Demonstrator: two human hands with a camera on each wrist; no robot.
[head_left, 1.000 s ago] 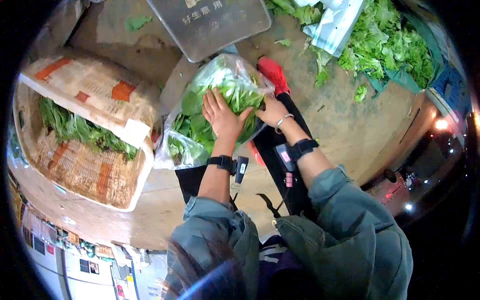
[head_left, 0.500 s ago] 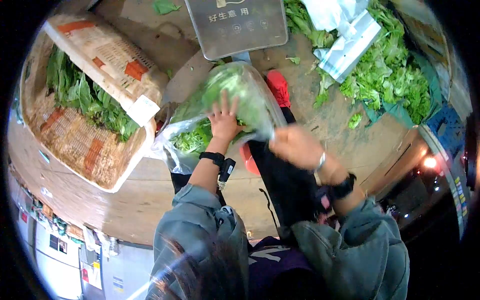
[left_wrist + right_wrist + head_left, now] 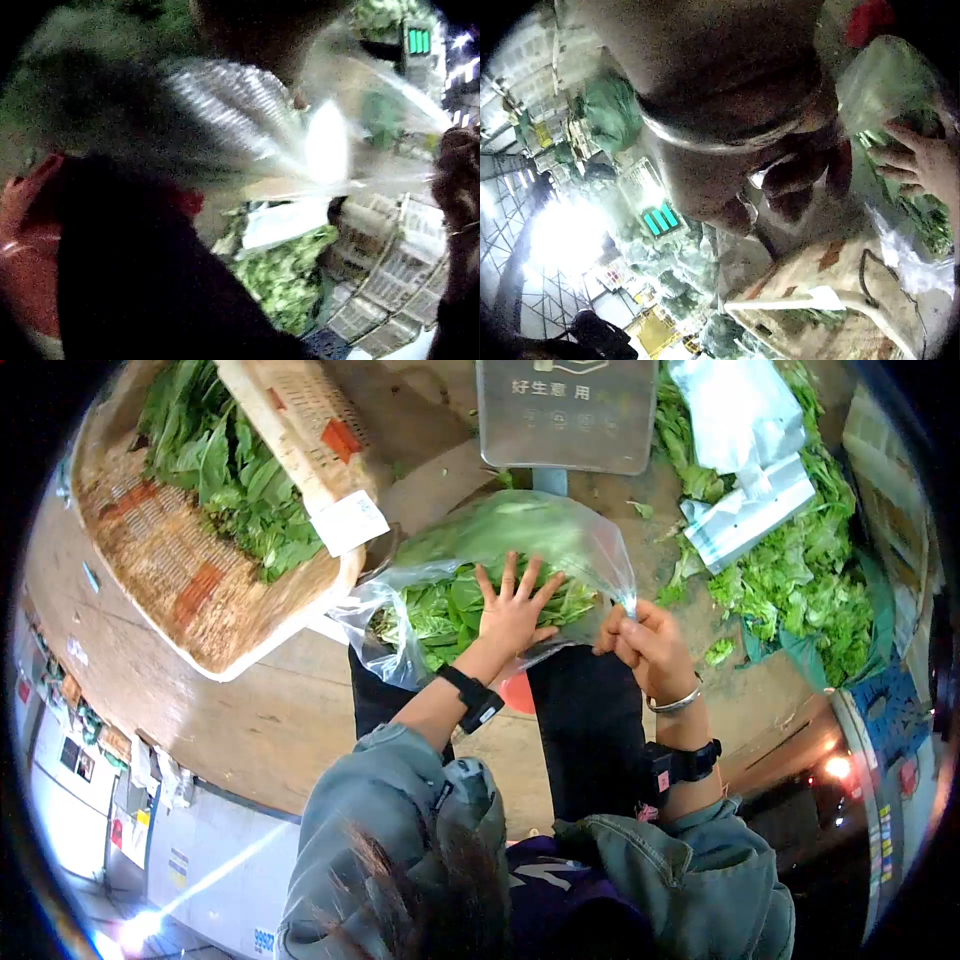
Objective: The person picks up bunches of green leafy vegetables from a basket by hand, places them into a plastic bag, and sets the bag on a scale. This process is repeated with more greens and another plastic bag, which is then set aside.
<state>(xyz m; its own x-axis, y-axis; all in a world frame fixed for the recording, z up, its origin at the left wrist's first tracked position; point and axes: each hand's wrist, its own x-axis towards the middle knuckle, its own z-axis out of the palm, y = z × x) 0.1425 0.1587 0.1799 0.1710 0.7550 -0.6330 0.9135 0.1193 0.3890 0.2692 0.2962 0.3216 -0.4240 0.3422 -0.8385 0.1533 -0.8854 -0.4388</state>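
A clear plastic bag (image 3: pixel 600 545) of leafy greens (image 3: pixel 455 610) lies in front of the person, its mouth facing the lower left. My left hand (image 3: pixel 513 615) rests on the greens with its fingers straight and spread. At the bag's right side my right hand (image 3: pixel 650 650) pinches a gathered corner of the plastic between thumb and fingers, drawing it taut. The right wrist view also has the left hand (image 3: pixel 930 165) over the greens, with the bag's film (image 3: pixel 889 79) raised behind it. Blur and darkness hide most of the left wrist view.
A dirty white basket (image 3: pixel 210 630) holding long leafy greens (image 3: pixel 235 470) lies at the left, a white tag (image 3: pixel 350 522) on its rim. Behind the bag is a grey scale (image 3: pixel 565 420). Thin plastic bags (image 3: pixel 740 420) lie on a lettuce heap (image 3: pixel 790 590) at the right.
My right hand has moved from beside the left hand out to the right, pulling the bag's corner with it. The left hand's fingers have spread wider on the greens. The head view has shifted.
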